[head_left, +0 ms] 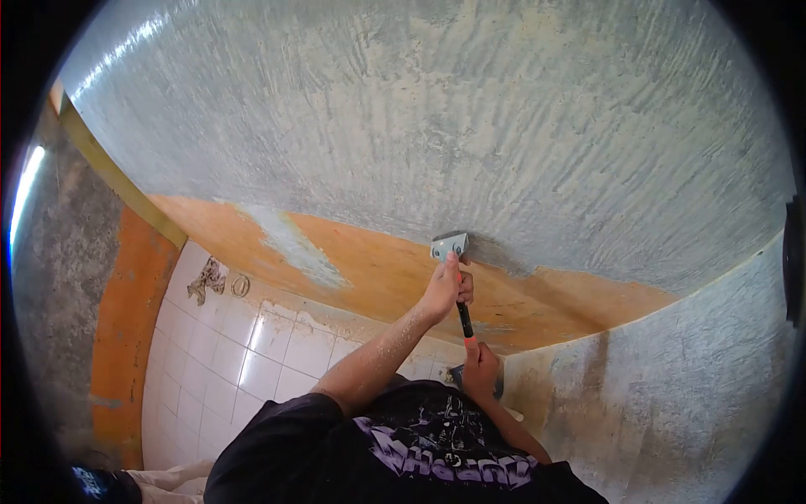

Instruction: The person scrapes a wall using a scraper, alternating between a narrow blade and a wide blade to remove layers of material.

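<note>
Both my hands grip a long-handled scraper (465,314) with a wide metal head and an orange and black handle. My left hand (447,286) is closed around the upper handle just below the head, thumb pointing up along it. Further down, my right hand (480,370) wraps around the lower end of the handle. The scraper's head touches or nearly touches the wall (437,126), near the line where rough grey surface meets an orange painted band (378,260). Pale dust specks cover my left forearm.
White floor tiles (294,353) lie below the wall. A crumpled brown-stained rag (206,281) and a small ring (240,286) rest on them. A dark object (499,385) is partly hidden behind my right hand. Another wall (655,386) meets this one at the right.
</note>
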The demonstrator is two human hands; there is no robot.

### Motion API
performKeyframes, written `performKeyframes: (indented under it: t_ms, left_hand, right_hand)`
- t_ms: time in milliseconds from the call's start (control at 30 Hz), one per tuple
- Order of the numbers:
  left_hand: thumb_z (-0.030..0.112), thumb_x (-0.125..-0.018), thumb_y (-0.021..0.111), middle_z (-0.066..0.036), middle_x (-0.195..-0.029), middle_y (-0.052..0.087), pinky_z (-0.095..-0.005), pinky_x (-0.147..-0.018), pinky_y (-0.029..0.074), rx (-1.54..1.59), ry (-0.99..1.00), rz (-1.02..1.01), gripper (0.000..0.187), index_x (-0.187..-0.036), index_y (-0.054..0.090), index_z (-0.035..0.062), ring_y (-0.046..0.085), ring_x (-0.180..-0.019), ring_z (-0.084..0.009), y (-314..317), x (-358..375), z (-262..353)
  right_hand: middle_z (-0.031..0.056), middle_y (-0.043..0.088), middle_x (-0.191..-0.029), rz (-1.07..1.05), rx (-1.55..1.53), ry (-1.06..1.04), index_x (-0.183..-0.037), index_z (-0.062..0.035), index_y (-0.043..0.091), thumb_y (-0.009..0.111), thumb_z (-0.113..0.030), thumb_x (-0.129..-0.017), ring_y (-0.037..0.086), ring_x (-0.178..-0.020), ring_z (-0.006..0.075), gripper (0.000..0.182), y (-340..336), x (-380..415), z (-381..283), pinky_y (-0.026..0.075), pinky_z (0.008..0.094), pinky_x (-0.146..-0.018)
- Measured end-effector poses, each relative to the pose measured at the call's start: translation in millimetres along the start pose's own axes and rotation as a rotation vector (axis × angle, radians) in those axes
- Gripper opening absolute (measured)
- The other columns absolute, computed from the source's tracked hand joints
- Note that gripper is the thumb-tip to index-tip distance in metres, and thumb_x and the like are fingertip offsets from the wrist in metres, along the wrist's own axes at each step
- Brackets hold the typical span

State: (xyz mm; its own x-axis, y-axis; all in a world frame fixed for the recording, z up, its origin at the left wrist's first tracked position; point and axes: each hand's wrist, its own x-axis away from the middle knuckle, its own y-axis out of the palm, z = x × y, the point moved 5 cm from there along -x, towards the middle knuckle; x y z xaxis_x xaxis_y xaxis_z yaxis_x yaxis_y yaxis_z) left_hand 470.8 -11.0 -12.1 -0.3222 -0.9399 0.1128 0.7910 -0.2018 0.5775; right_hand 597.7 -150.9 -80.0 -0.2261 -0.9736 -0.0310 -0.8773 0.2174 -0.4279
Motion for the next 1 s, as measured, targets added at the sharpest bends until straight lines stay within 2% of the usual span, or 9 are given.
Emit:
performKeyframes:
  t_ms: [133,233,333,433,533,633,833,933,1000]
  left_hand:
    - [0.067,-0.098,0.026,0.003,-0.056,0.027,-0.0293,-0.053,0.033,-0.015,-0.019,0.026,0.057,-0.107,0.038,0.0121,0.029,-0.048,-0.0108,1,-1,-2]
    - [0.068,-0.098,0.026,0.003,-0.056,0.027,-0.0296,-0.054,0.034,-0.028,0.023,0.003,0.058,-0.107,0.038,0.0117,0.029,-0.048,-0.0112,-1,1,6]
    - [0.068,-0.098,0.026,0.003,-0.057,0.027,-0.0303,-0.055,0.036,-0.021,0.005,0.000,0.058,-0.107,0.038,0.0111,0.030,-0.049,-0.0117,-4,2,2]
    - [0.067,-0.099,0.027,0.002,-0.059,0.030,-0.0308,-0.057,0.038,0.021,-0.048,0.027,0.057,-0.106,0.038,0.0109,0.033,-0.051,-0.0122,-7,0,-9]
    - [0.064,-0.100,0.029,-0.001,-0.066,0.036,-0.0328,-0.062,0.042,0.054,-0.123,-0.029,0.053,-0.106,0.037,0.0118,0.039,-0.059,-0.0140,8,0,-19]
    - [0.061,-0.102,0.029,-0.002,-0.070,0.038,-0.0347,-0.066,0.045,0.067,-0.130,-0.058,0.050,-0.104,0.038,0.0117,0.042,-0.062,-0.0154,29,2,-18]
    - [0.052,-0.105,0.026,-0.005,-0.079,0.044,-0.0408,-0.075,0.050,0.182,-0.230,-0.279,0.044,-0.099,0.042,0.0115,0.049,-0.072,-0.0196,78,-5,-59]
    - [0.054,-0.104,0.033,-0.005,-0.079,0.047,-0.0408,-0.073,0.051,0.263,-0.235,-0.178,0.043,-0.099,0.041,0.0116,0.053,-0.073,-0.0198,91,-10,-79]
    - [0.053,-0.104,0.032,-0.005,-0.080,0.046,-0.0407,-0.076,0.050,0.309,-0.231,-0.223,0.043,-0.098,0.042,0.0121,0.052,-0.075,-0.0196,100,-11,-84]
  right_hand:
    - [0.0114,0.043,-0.052,0.028,-0.014,-0.007,-0.071,0.0012,0.052,0.056,-0.037,-0.100,0.039,-0.049,0.0174,0.048,5,1,9,0.034,0.0377,-0.048]
    - [0.0111,0.043,-0.053,0.019,-0.040,0.006,-0.071,0.0010,0.052,0.056,-0.037,-0.100,0.041,-0.050,0.0171,0.048,7,-1,2,0.035,0.0379,-0.049]
    - [0.0090,0.045,-0.054,-0.019,-0.120,0.095,-0.071,0.0001,0.053,0.056,-0.037,-0.100,0.041,-0.049,0.0162,0.047,3,1,-11,0.036,0.0372,-0.049]
    - [0.0031,0.046,-0.056,0.020,0.047,0.032,-0.069,-0.0016,0.052,0.052,-0.036,-0.101,0.041,-0.054,0.0117,0.047,-2,2,9,0.035,0.0330,-0.050]
    - [0.0012,0.048,-0.056,-0.028,-0.072,0.029,-0.076,-0.0031,0.056,0.051,-0.037,-0.102,0.044,-0.051,0.0106,0.043,-10,-2,38,0.035,0.0300,-0.047]
    - [0.0012,0.049,-0.058,-0.250,-0.420,0.372,-0.087,-0.0048,0.058,0.050,-0.036,-0.103,0.045,-0.046,0.0106,0.036,-34,6,33,0.036,0.0272,-0.043]
    - [0.0030,0.050,-0.061,-0.299,-0.754,0.470,-0.101,-0.0036,0.058,0.050,-0.034,-0.102,0.042,-0.043,0.0086,0.031,-95,30,39,0.034,0.0233,-0.040]
    - [0.0012,0.050,-0.061,-0.217,-0.550,0.422,-0.103,-0.0031,0.059,0.053,-0.031,-0.102,0.042,-0.044,0.0064,0.028,-123,31,41,0.033,0.0220,-0.040]
    - [-0.0006,0.049,-0.062,-0.149,-0.463,0.365,-0.103,-0.0031,0.060,0.055,-0.028,-0.101,0.041,-0.046,0.0053,0.025,-136,27,52,0.031,0.0216,-0.040]
